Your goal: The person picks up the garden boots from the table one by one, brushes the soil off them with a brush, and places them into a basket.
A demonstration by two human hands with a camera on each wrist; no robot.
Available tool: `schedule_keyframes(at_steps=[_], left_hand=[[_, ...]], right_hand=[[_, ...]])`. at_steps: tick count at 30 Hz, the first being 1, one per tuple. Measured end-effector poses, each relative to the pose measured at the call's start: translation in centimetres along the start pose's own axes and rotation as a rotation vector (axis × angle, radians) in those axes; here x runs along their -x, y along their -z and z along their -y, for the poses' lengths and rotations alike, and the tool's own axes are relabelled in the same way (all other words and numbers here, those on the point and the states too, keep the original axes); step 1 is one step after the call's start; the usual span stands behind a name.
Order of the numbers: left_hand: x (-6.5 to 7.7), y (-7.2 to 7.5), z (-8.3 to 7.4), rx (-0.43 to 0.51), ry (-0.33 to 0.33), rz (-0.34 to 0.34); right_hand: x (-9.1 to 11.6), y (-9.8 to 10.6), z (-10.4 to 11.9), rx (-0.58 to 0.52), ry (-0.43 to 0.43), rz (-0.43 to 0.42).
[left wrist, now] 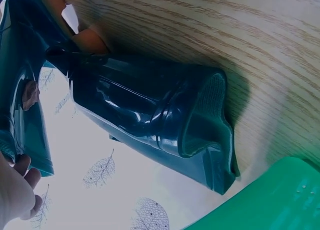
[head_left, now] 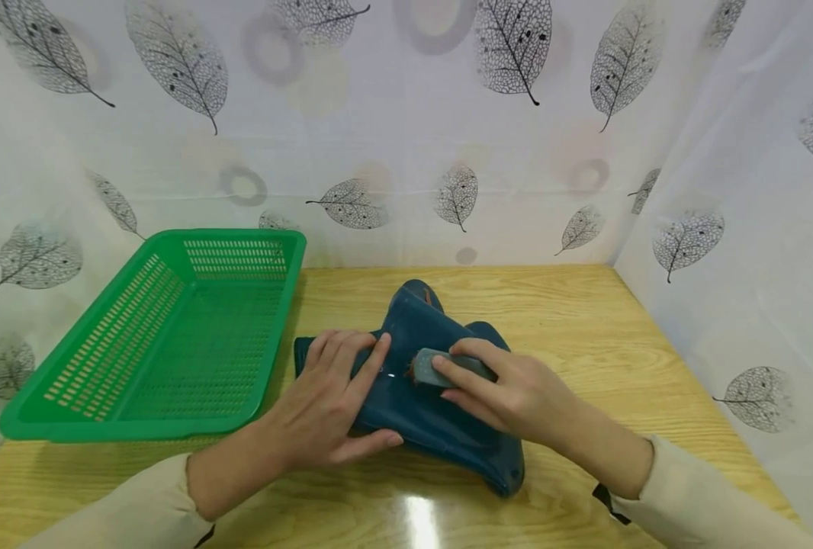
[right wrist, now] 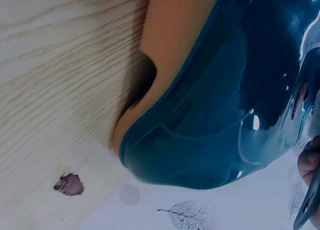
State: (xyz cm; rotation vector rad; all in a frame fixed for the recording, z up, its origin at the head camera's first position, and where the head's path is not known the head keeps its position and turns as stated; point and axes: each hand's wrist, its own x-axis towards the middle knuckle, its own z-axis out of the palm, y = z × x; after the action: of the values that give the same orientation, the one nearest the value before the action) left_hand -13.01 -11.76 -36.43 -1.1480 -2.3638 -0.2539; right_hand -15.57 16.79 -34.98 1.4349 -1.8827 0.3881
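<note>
Room right of the boots (head_left: 441, 419), green basket (head_left: 139, 428) obstacle at left.

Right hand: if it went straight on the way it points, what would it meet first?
Over the glossy dark-blue rubber boot, probably the bare left hand, index finger first; depth unclear.

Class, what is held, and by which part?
The right hand grips a brush by its grey upper part; the left hand rests on a boot.
</note>
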Motion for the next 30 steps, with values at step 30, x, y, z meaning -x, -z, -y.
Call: schedule_keyframes(at_steps=[30], left_hand=[[-0.2,-0.1,0.0,0.005,-0.039,-0.016]], right_hand=[[1.3,0.6,0.2,0.012,-0.054,0.149]])
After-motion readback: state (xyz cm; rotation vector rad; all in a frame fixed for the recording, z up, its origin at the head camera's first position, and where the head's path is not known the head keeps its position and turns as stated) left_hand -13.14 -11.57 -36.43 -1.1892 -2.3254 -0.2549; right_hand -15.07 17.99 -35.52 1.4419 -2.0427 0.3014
